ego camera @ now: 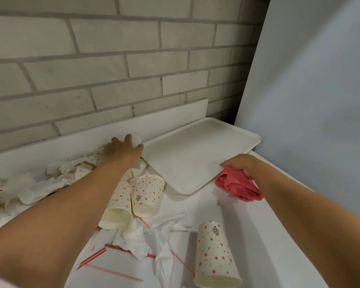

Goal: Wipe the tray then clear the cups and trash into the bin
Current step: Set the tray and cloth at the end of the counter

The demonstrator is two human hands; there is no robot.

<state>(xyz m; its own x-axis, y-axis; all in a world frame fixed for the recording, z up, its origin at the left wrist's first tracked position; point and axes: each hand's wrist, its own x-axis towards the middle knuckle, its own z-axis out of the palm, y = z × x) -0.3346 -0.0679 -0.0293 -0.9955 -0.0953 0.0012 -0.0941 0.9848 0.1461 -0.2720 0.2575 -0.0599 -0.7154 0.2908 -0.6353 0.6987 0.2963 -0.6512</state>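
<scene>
Two hands busy here. The left hand [123,151] is stretched to the back of the bench [268,225], fingers curled round a plain white cup [136,139] right by the brick wall [112,65], just beside the tray's corner. The right hand [240,164] clutches a bunched-up pink cloth [239,188] at the near edge of the white tray [195,154], which lies flat far right. Several dotted cups [147,194] lie tipped over amid crumpled tissues [133,240] and red striped straws [94,255].

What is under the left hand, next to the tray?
A white cup, held by the left hand; only its far end shows. Anything beneath the palm is covered.
</scene>
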